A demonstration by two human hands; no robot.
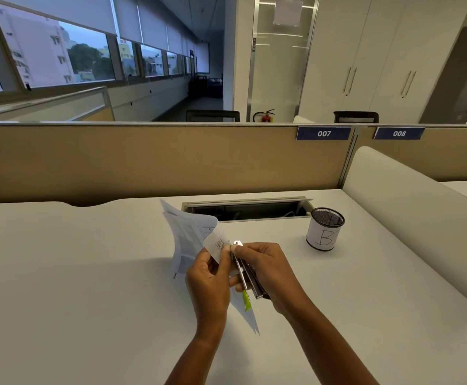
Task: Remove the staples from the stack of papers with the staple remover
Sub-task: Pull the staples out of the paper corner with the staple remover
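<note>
a white desk (87, 273) carries a black mesh cup (325, 229) marked "b" at the right, near an open cable slot (247, 209) at the back.

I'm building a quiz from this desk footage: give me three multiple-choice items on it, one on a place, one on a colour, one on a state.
1. Where does the mesh cup stand?
A. right of the hands
B. left of the hands
C. on the divider

2. What colour is the tip below the metal tool?
A. red
B. bright green
C. blue

3. How are the papers held?
A. flat on the desk
B. inside the cup
C. lifted and curled

Answers: 1 A, it stands on the desk to the right; 2 B, green shows under the right hand; 3 C, the left hand holds them raised.
</note>
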